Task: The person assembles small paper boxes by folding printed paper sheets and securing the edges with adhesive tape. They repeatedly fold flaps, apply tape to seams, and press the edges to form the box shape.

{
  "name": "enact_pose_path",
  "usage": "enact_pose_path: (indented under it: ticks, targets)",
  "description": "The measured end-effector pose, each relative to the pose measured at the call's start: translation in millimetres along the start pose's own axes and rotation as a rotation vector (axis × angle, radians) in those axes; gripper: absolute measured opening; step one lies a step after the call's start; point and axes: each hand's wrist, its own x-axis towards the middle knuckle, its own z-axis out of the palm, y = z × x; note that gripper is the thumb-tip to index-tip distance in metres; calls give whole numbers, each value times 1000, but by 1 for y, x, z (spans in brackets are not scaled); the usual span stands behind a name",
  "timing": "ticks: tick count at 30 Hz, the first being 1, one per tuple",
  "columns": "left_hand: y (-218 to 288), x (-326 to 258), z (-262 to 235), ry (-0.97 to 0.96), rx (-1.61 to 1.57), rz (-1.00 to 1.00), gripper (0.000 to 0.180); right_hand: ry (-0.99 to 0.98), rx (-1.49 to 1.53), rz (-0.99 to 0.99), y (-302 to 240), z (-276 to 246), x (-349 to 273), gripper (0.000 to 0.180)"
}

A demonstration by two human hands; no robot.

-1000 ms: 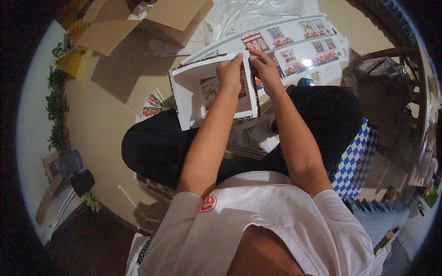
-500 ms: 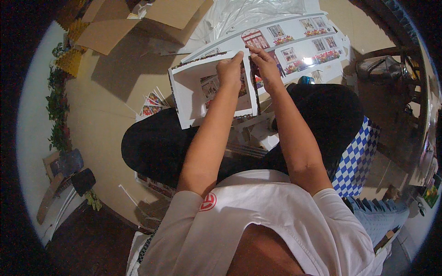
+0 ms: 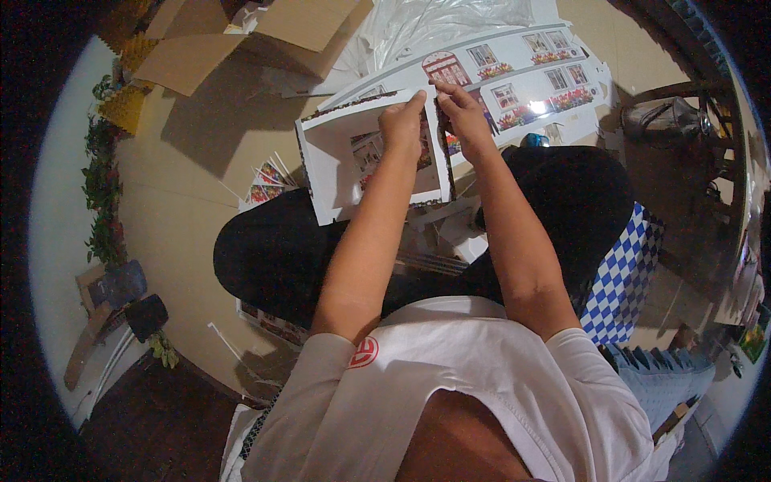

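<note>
A shallow open white box with dark patterned edges is tilted above my lap. Its inner back shows printed pictures of windows, partly covered by my left forearm. My left hand reaches over the opening and is closed on the box's right wall near the far corner, thumb on the rim. On the outer side of that same wall, my right hand presses its fingers together at the dark edge strip by the corner. Whether a loose strip lies between those fingers is too small to make out.
Printed sheets with windows and flowers lie on the floor beyond my knees, beside clear plastic wrap. An opened cardboard box stands far left. Small printed pieces lie by my left knee, a blue-and-white checkered sheet at my right.
</note>
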Motion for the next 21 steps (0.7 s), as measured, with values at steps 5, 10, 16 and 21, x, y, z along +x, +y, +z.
enact_pose_path:
  ticks: [5,10,16,21]
  targets:
    - [-10,14,-3,31,86,-13,21,84,-99,-26,0,4,3,25]
    - [-12,12,-6,-36,-63,-31,17,141,-248,-113,8,3,12,23]
    - [0,9,-5,-48,42,-55,12,150,-218,-73,-2,6,6,26]
    - [6,4,2,-141,195,-109,20,235,-174,-432,-95,11,-60,43]
